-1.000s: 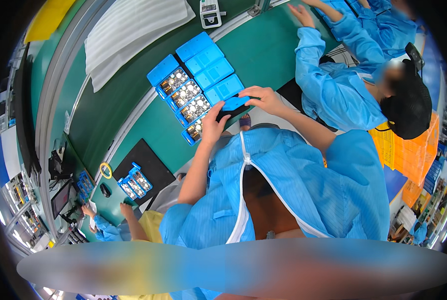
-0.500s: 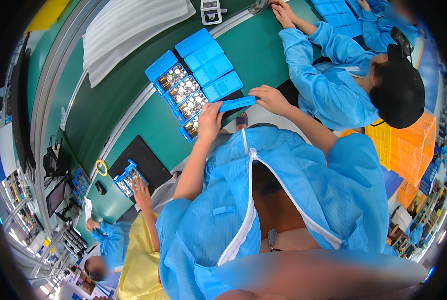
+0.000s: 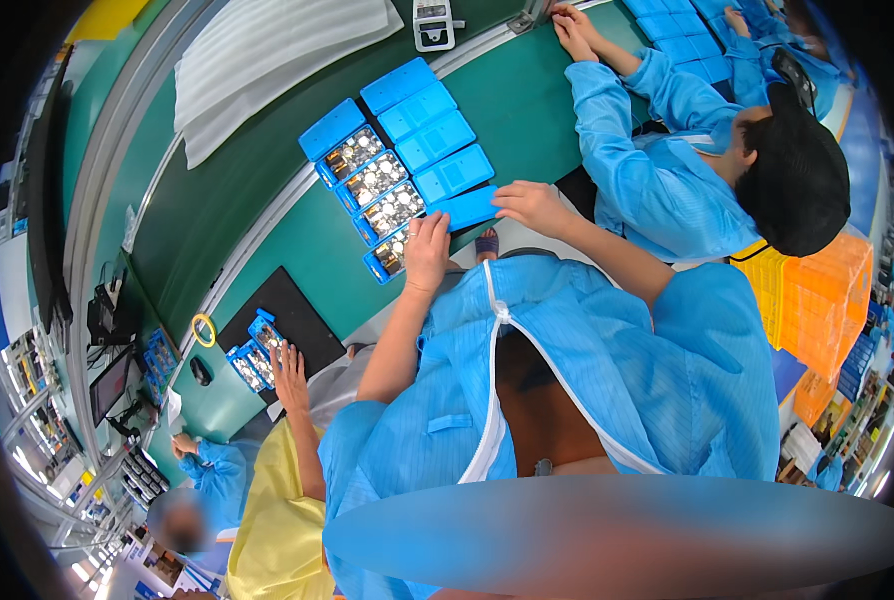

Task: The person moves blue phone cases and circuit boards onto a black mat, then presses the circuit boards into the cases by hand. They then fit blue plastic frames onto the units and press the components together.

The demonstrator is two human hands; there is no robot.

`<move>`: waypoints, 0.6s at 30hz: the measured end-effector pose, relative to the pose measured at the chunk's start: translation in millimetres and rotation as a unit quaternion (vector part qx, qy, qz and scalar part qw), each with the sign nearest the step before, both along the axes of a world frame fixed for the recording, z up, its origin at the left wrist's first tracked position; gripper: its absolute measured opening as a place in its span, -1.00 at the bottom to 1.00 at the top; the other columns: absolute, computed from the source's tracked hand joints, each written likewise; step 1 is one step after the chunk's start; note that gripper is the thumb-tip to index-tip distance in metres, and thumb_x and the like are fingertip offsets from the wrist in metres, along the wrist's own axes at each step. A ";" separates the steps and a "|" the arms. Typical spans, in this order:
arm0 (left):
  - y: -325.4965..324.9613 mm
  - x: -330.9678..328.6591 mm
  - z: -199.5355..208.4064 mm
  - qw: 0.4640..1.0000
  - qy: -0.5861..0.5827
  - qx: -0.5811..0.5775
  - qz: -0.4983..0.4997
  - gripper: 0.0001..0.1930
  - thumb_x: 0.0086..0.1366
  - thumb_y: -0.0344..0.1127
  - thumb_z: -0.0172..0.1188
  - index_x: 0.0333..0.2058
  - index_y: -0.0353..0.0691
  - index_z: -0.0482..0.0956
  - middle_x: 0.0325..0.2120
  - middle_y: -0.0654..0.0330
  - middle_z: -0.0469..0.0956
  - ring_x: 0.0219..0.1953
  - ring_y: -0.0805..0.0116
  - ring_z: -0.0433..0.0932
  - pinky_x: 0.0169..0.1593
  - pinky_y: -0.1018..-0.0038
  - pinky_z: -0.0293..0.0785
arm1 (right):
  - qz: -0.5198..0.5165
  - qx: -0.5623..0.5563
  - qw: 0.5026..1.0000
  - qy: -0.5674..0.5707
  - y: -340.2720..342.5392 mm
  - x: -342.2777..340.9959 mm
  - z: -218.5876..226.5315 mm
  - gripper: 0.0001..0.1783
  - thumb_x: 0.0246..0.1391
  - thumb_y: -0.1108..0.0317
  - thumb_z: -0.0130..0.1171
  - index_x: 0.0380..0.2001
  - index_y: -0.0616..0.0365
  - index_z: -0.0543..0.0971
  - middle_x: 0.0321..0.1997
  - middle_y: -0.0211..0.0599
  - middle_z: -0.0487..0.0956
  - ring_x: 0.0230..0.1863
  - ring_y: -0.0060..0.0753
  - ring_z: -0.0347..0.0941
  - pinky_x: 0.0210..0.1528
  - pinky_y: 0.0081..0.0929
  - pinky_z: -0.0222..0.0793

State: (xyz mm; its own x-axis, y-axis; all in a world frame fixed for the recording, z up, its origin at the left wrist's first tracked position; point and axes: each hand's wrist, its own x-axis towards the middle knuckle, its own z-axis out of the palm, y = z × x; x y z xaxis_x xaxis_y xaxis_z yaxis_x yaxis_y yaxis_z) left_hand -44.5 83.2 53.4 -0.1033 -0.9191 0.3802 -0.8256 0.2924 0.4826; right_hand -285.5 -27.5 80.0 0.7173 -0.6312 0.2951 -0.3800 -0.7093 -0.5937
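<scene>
Between my two hands lies a flat blue lid, its broad face showing. My left hand has its fingers closed on the lid's left end, beside the nearest open blue case. At the other end my right hand pinches the edge. The nearest case holds shiny round metal parts, partly covered by my left hand. Beyond it, several more blue cases with similar parts stand in a slanting row. Blue lids lie along their right side; whether they are hinged I cannot tell.
White foam sheets and a grey-white device lie at the back of the green table. A co-worker in blue sits at right. On the left, a co-worker's hand touches blue cases on a black mat.
The lid between my hands has turned from nearly edge-on to showing its broad face and now sits closer to the other lids. Both hands still hold its ends.
</scene>
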 end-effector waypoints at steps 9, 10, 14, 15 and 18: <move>17.1 -5.4 -15.3 0.997 -0.053 0.036 -0.034 -0.57 0.04 -0.39 0.32 -0.05 -0.22 0.55 -0.06 0.07 0.46 -0.06 0.08 0.46 -0.15 0.27 0.55 | -0.069 0.200 0.977 -0.032 18.2 -6.5 -31.5 -0.68 -0.17 0.37 0.42 -0.29 0.17 0.59 -0.15 -0.23 0.50 -0.21 -0.24 0.51 -0.15 -0.38 0.46; 17.9 -5.2 -16.0 0.997 -0.054 0.037 -0.033 -0.57 0.04 -0.39 0.32 -0.05 -0.22 0.55 -0.06 0.07 0.46 -0.06 0.08 0.46 -0.15 0.27 0.55 | -0.082 0.230 0.969 -0.033 20.2 -5.8 -33.7 -0.68 -0.19 0.39 0.42 -0.32 0.21 0.56 -0.17 -0.22 0.46 -0.23 -0.25 0.49 -0.17 -0.38 0.46; 22.5 -6.5 -12.4 0.998 -0.046 0.038 -0.027 -0.55 0.05 -0.40 0.32 -0.02 -0.23 0.54 0.06 0.04 0.43 0.09 -0.01 0.41 0.00 0.22 0.52 | -0.092 0.254 0.961 -0.066 22.7 -5.6 -35.9 -0.67 -0.20 0.39 0.45 -0.38 0.22 0.51 -0.27 -0.23 0.45 -0.30 -0.28 0.48 -0.24 -0.39 0.44; 22.1 -7.5 -10.3 0.998 -0.032 0.048 -0.018 -0.55 0.06 -0.40 0.32 -0.02 -0.24 0.54 0.10 0.02 0.42 0.15 -0.03 0.38 0.07 0.18 0.49 | -0.099 0.251 0.961 -0.067 20.2 -6.4 -39.1 -0.69 -0.17 0.35 0.45 -0.43 0.21 0.51 -0.35 -0.22 0.47 -0.36 -0.30 0.47 -0.30 -0.39 0.42; 19.8 -5.3 -7.1 0.997 -0.040 0.056 -0.019 -0.57 0.08 -0.40 0.32 -0.03 -0.25 0.54 0.11 -0.01 0.42 0.21 -0.05 0.34 0.15 0.11 0.42 | -0.157 0.292 0.943 -0.015 10.5 -3.2 -49.6 -0.66 -0.11 0.24 0.44 -0.53 0.20 0.49 -0.52 -0.22 0.49 -0.49 -0.31 0.46 -0.41 -0.39 0.39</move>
